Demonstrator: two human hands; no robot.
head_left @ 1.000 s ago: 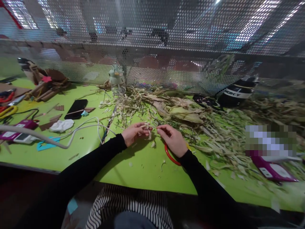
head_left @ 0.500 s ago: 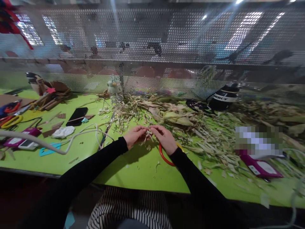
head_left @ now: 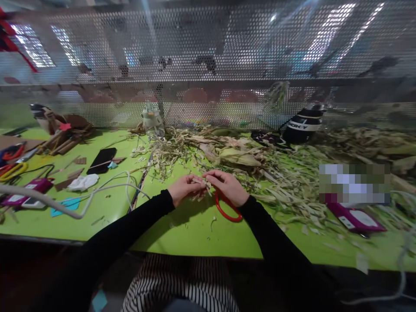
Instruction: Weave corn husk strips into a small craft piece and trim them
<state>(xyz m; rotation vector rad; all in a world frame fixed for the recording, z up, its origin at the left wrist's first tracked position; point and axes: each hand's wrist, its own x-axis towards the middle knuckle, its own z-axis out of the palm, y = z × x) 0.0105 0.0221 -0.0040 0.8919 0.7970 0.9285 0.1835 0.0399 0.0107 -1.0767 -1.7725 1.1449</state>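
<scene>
Just left of the red, curved handle (head_left: 227, 216) on the green counter (head_left: 182, 238), my right hand (head_left: 229, 189) has closed in — both hands' fingers, with my left (head_left: 183, 189), now pinch pale, dry husk strips (head_left: 208, 188).

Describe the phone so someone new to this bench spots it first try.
On the green tabletop, look left of the pile of shredded husks. The black phone lies flat just beyond the crumpled white wad. Unlike the wad, it is a dark, smooth rectangle, with a thin brown strip across it.
</scene>
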